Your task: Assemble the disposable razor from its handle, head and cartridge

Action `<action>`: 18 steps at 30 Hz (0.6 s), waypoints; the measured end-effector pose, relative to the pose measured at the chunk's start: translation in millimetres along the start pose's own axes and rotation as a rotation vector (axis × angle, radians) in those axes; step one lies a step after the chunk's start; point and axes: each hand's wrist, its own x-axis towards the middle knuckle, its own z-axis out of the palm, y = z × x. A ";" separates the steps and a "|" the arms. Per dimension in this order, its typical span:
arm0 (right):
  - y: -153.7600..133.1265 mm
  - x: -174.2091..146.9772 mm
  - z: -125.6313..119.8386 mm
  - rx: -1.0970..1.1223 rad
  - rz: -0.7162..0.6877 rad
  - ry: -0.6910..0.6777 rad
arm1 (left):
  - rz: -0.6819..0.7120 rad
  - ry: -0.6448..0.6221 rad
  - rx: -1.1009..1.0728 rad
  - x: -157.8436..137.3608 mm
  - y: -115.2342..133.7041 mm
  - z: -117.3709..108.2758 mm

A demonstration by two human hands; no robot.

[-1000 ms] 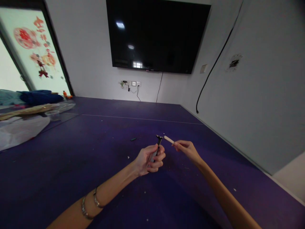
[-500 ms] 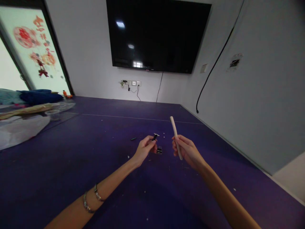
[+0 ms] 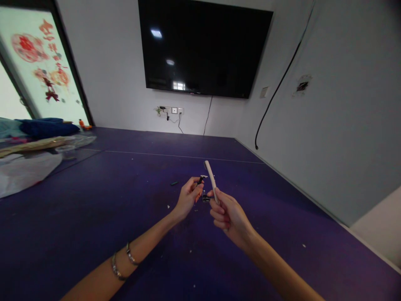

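At the middle of the frame my left hand (image 3: 188, 195) is closed in a pinch on a small black-handled tool (image 3: 200, 180), thumb and fingers near its pale crosspiece, with the head standing free above my fingertips; gripping it that close to the head probably keeps it from tipping. My right hand (image 3: 230, 215), just right of centre, is wrapped round the lower end of a pale stick (image 3: 211, 179), which leans up and to the left. Holding it low leaves the upper end bare, and there I see a darker, brush-like strip along its left edge. The top of the stick stands just beside the tool's head, and both my forearms come in from the bottom of the frame, so the two things sit together in front of me. Between my hands is a small dark piece (image 3: 206, 198); it seems to lie on the purple surface (image 3: 94, 217), though it is too small, and too close to my right fingers, to be sure. Left of my left hand lie a little dark green bit (image 3: 174, 183) and, lower, a white scrap (image 3: 168, 206), both well clear of my grip. Crumpled bags (image 3: 29, 171) fill the left edge, away from my hands.
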 end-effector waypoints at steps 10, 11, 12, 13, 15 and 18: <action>42.2 -25.6 22.6 0.068 0.117 0.162 | 0.001 0.087 -0.058 1.4 2.0 -0.2; 41.5 -26.3 23.7 0.075 0.111 0.164 | 0.000 0.089 -0.060 1.0 1.7 0.0; 39.1 -25.9 24.6 0.083 0.091 0.165 | -0.001 0.087 -0.060 0.2 1.5 0.6; 36.0 -24.5 25.2 0.092 0.062 0.166 | -0.003 0.077 -0.056 -0.8 1.5 1.5; 31.3 -20.8 26.2 0.107 0.016 0.169 | -0.015 0.059 -0.044 -3.2 2.5 4.0; 37.3 -19.1 27.9 0.118 0.014 0.183 | -0.029 0.056 -0.043 -4.9 6.6 6.1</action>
